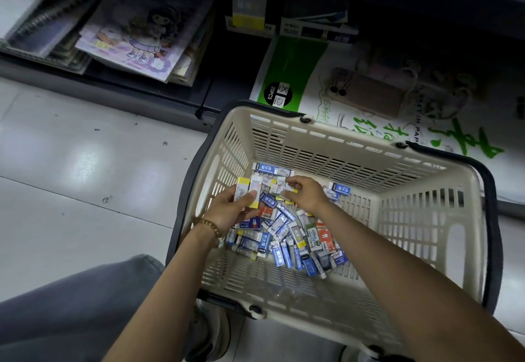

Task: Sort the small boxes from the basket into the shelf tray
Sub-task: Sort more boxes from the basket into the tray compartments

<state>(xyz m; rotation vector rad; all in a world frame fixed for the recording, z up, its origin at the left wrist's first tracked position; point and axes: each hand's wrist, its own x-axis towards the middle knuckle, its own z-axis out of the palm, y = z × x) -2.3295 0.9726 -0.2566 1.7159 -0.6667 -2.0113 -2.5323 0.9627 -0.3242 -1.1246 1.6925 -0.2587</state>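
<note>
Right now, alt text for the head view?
Both hands reach into a cream basket of small boxes: the left hand holds a few yellow-ended boxes, the right hand pinches a white box from the pile. Notebooks lie beyond.

Cream slatted basket (335,145) with dark handles, centre frame; small boxes (287,236) inside are mostly blue-white, some yellow-white, a few orange.

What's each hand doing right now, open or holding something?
Left hand: grip closed on a few yellow-and-white boxes.
Right hand: pinching one small box over the basket pile.
</note>
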